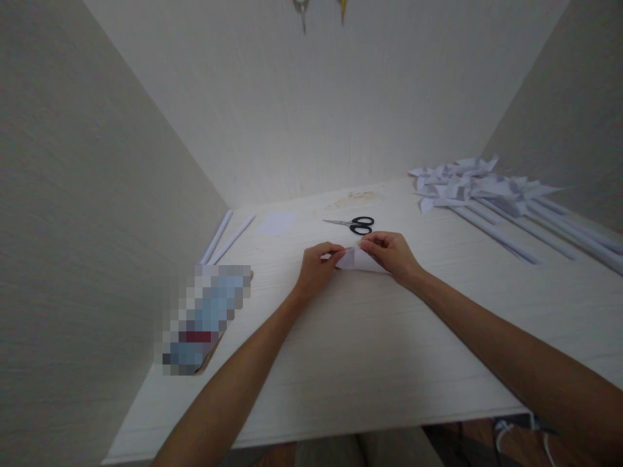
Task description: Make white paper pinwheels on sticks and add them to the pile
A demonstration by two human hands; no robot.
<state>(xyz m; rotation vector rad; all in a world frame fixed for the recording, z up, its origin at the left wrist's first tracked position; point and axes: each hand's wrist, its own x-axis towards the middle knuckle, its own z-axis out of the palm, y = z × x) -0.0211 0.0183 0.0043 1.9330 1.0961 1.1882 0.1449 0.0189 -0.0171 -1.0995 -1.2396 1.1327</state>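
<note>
A small folded piece of white paper (364,261) is between my hands, low over the middle of the table. My left hand (318,266) pinches its left end between thumb and fingers. At its upper edge, my right hand (389,253) also has thumb and fingertips closed on the paper, and part of the sheet is hidden behind that hand. Just beyond my hands lies a pair of scissors (354,224) with black handles, blades pointing left. Farther left, a flat white paper square (276,223) rests on the table.
Several paper pinwheels on rolled sticks (491,194) are piled at the right. Two rolled paper sticks (232,239) lie by the left wall. A pixelated flat object (209,321) sits at the left. Walls enclose the table (370,363), whose front edge is near me.
</note>
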